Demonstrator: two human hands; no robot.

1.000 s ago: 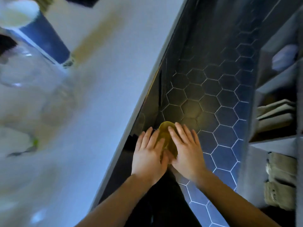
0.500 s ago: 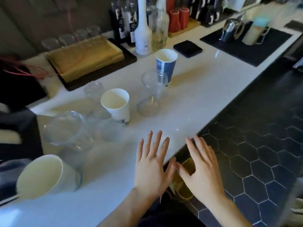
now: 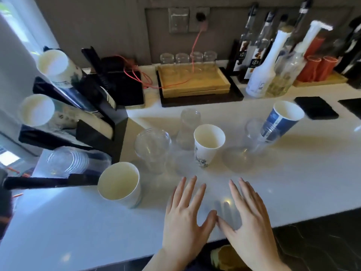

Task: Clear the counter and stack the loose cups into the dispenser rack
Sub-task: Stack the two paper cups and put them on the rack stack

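My left hand [image 3: 185,216] and my right hand [image 3: 248,218] hover side by side over the white counter [image 3: 293,182] near its front edge, fingers spread, thumbs almost touching, holding nothing. Beyond them stand a white paper cup [image 3: 208,144], a larger white cup [image 3: 120,182] at the left, a blue paper cup [image 3: 281,121] leaning at the right, and several clear plastic cups [image 3: 153,149], some upside down. The black dispenser rack [image 3: 101,133] at the left holds rows of stacked paper cups [image 3: 52,65] and clear cups [image 3: 66,163] lying sideways.
A wooden tray [image 3: 193,83] with upturned glasses sits at the back on a black mat. Bottles [image 3: 261,75] and red cups [image 3: 318,67] line the back right. A black coaster [image 3: 316,107] lies beside the blue cup. A red cable runs from the wall socket. Dark floor lies below right.
The view has swung up from the floor to the counter. Both hands have risen from a yellow object below the counter edge and now spread open above the counter top.
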